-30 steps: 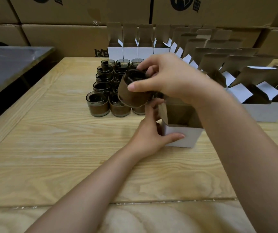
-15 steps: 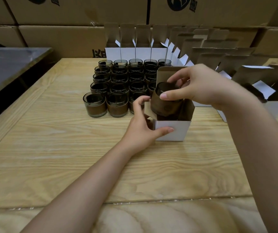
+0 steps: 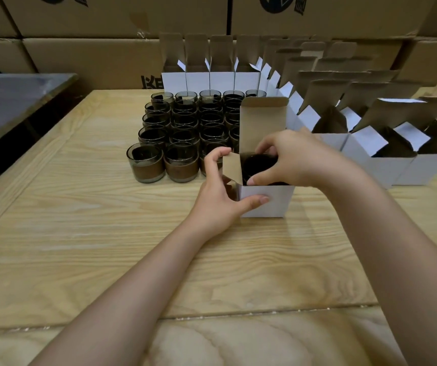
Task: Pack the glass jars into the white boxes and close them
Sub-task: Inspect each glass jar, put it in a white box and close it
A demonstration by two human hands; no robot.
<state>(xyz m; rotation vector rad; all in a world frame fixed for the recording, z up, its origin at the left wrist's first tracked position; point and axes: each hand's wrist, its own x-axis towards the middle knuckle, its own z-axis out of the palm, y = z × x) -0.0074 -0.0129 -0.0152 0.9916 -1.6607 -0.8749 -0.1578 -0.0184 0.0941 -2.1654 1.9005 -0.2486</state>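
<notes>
A small white box [image 3: 278,202] stands open on the wooden table, its tall lid flap upright behind. My left hand [image 3: 218,196] grips the box's left corner, thumb on the front wall and a finger at the side flap. My right hand [image 3: 293,159] reaches over the opening and holds a dark glass jar [image 3: 258,165] by its rim; the jar sits low inside the box. Several more dark jars [image 3: 180,133] with brown bands stand in rows just behind and to the left.
Rows of open white boxes [image 3: 386,165] line the table's back and right side. Large brown cartons [image 3: 93,56] are stacked behind. A metal-topped table [image 3: 14,99] stands at the left. Bare wooden table [image 3: 106,247] lies in front of me.
My right hand carried the jar from above the rows rightward and down into the box. It now sits deep inside. My left hand kept hold of the box.
</notes>
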